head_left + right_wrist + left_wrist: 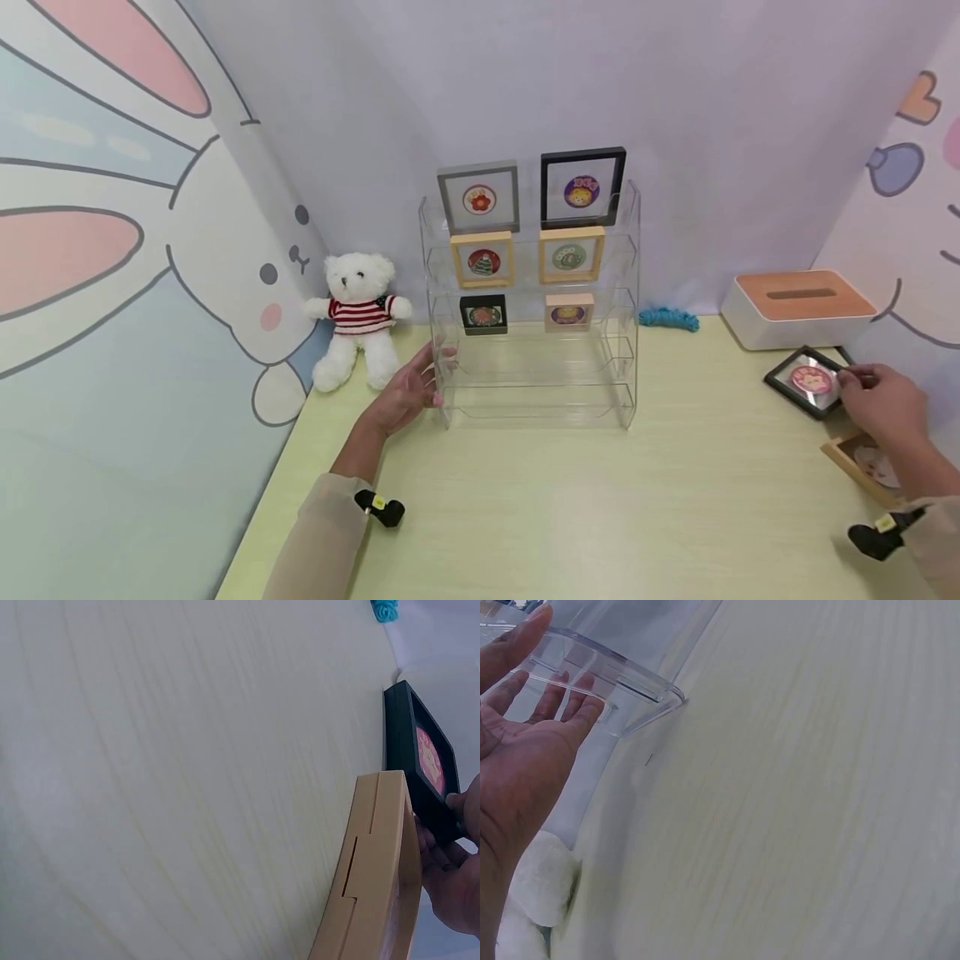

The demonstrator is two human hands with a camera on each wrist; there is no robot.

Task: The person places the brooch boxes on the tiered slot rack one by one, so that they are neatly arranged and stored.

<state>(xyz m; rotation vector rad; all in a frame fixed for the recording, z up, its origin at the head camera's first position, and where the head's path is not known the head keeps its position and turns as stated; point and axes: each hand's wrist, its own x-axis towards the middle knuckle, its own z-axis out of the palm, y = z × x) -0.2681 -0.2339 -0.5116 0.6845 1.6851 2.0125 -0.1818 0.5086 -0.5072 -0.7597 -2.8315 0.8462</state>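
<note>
My left hand (405,398) is at the left side of a clear acrylic tiered rack (540,417), its fingers extended against the side panel. In the left wrist view the palm of that hand (536,742) shows, fingertips close to the clear panel (619,675). Far to the right, my right hand (888,408) pinches the edge of a black square frame (801,400) with a pink round picture, thumb on its front. Tilted beside this hand is a light wooden frame (855,468), partly hidden by the wrist in the head view; its edge (360,862) looms large in the right wrist view.
Six framed pictures stand on the rack's upper tiers, among them a grey frame (442,196) and a black one (545,192). A white teddy bear (360,317) sits left of it. Right of it are a blue cord bundle (669,318) and a tissue box (772,329).
</note>
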